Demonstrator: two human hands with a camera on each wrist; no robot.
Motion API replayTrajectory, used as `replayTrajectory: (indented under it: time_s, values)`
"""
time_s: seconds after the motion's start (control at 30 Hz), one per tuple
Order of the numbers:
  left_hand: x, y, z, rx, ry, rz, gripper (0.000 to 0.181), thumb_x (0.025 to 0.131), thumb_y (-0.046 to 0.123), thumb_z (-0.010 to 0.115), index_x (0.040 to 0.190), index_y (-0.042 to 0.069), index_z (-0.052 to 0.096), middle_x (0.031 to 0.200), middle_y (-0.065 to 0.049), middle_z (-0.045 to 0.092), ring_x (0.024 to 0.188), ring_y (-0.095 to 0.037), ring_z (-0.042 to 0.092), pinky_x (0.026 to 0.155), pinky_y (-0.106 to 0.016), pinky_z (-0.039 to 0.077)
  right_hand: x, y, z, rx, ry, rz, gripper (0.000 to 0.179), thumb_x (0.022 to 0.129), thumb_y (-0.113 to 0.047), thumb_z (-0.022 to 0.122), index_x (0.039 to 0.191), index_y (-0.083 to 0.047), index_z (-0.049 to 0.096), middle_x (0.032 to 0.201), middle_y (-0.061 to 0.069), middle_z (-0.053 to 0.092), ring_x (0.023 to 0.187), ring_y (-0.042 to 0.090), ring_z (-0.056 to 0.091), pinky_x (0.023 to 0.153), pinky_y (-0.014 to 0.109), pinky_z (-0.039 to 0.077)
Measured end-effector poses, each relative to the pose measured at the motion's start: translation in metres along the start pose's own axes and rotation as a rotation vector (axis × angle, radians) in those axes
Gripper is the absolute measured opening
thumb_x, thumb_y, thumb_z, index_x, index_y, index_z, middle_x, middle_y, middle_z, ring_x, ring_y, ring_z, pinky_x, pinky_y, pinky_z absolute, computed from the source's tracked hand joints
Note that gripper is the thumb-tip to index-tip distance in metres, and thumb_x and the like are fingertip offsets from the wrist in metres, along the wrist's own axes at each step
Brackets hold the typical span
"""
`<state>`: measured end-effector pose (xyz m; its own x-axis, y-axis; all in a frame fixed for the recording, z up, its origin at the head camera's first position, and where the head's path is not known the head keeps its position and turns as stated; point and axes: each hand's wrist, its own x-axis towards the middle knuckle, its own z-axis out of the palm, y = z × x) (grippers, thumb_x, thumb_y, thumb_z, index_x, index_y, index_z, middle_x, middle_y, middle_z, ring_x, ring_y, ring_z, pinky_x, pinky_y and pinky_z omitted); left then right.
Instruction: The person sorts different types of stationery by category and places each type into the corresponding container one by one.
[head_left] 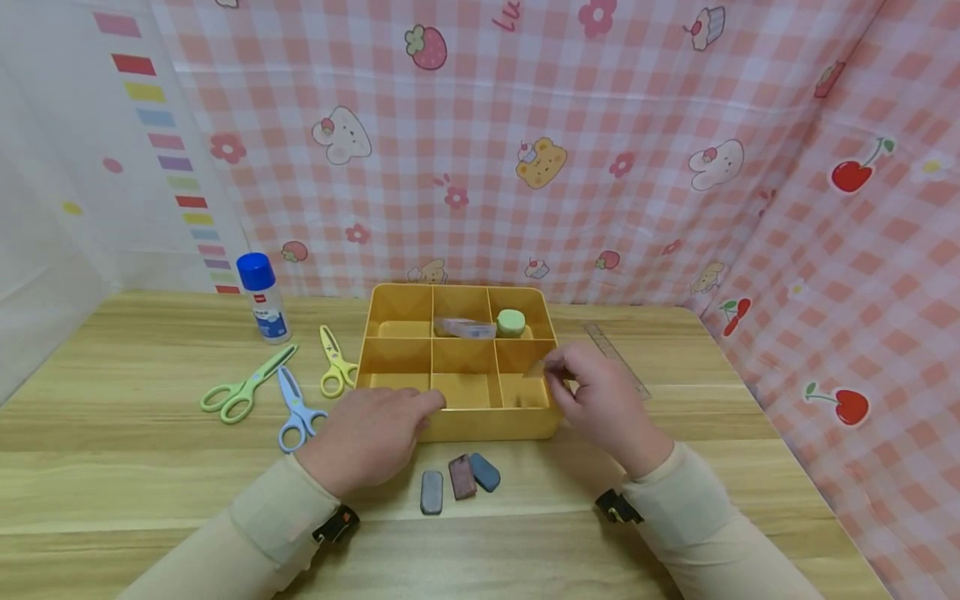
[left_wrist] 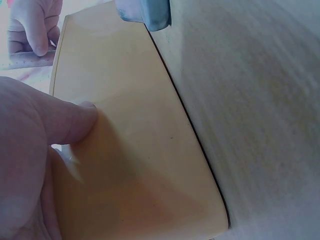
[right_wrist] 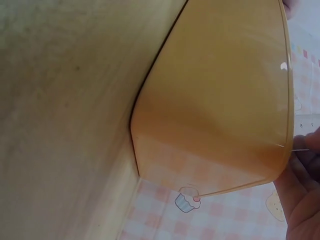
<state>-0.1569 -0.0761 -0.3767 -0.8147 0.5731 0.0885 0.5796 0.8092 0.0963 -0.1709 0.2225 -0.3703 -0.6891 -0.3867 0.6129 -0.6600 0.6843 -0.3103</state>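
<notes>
A yellow storage box [head_left: 487, 425] with several compartments sits on the table. My left hand [head_left: 375, 433] grips its front wall near the left corner, thumb [left_wrist: 75, 120] against the outer face. Above the front right compartment, my right hand [head_left: 603, 400] pinches a thin clear plastic piece with ruler-like marks [head_left: 534, 370]; the fingers hide much of it. In the back middle compartment lies a translucent pale purple item [head_left: 467, 328], and a round light-green item [head_left: 512, 322] is in the back right one.
Before the box lie a grey block [head_left: 431, 492], a purplish block [head_left: 462, 477] and a blue-grey block [head_left: 486, 472]. To the left are green scissors [head_left: 243, 388], blue scissors [head_left: 296, 408], yellow scissors [head_left: 334, 367] and a blue-capped glue bottle [head_left: 264, 300]. A clear ruler [head_left: 618, 360] lies right.
</notes>
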Motion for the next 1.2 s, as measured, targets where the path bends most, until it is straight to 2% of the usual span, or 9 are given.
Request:
replayTrajectory:
  time_s: [0.2,0.43,0.8,1.0,1.2]
  values:
    - [-0.0004,-0.0002,0.0004,0.01,0.013,0.005,0.011,0.107,0.019,0.051,0.105,0.025,0.06,0.074,0.008,0.055,0.059,-0.012,0.047,0.051,-0.03,0.036,-0.0002,-0.0006,0.0011,0.037,-0.126,0.043,0.017,0.09,0.009,0.071,0.092,-0.008,0.068,0.09,0.003,0.069,0.084,0.014,0.063,0.076,0.033,0.058]
    - [-0.0001,-0.0004,0.0014,0.014,0.011,0.005,0.011,0.108,0.021,0.05,0.106,0.025,0.06,0.075,0.008,0.055,0.059,-0.011,0.046,0.051,-0.029,0.036,-0.0019,-0.0025,0.0043,0.03,-0.21,0.049,0.016,0.092,0.006,0.071,0.093,-0.009,0.065,0.092,0.002,0.068,0.084,0.013,0.061,0.077,0.033,0.057]
    - [-0.0003,-0.0005,0.0018,0.02,0.026,0.018,0.013,0.107,0.019,0.049,0.106,0.024,0.061,0.073,0.008,0.054,0.058,-0.011,0.046,0.05,-0.028,0.035,-0.0032,-0.0055,0.0033,0.047,-0.259,0.083,0.011,0.094,0.004,0.069,0.096,-0.007,0.067,0.091,0.002,0.069,0.083,0.013,0.061,0.077,0.038,0.058]
    - [-0.0002,-0.0005,0.0013,0.009,0.012,0.009,0.013,0.108,0.019,0.049,0.107,0.024,0.061,0.073,0.008,0.054,0.059,-0.011,0.046,0.051,-0.029,0.035,-0.0028,-0.0038,0.0032,0.036,-0.285,0.061,0.009,0.097,0.002,0.067,0.099,-0.007,0.068,0.092,0.004,0.07,0.081,0.012,0.058,0.075,0.034,0.055]
    - [-0.0003,-0.0006,0.0014,0.009,0.015,0.011,0.013,0.107,0.018,0.049,0.105,0.024,0.06,0.073,0.008,0.052,0.058,-0.012,0.045,0.051,-0.029,0.035,-0.0026,-0.0034,0.0029,0.026,-0.293,0.027,0.012,0.097,0.004,0.065,0.1,-0.007,0.068,0.095,0.006,0.073,0.084,0.014,0.064,0.079,0.037,0.057]
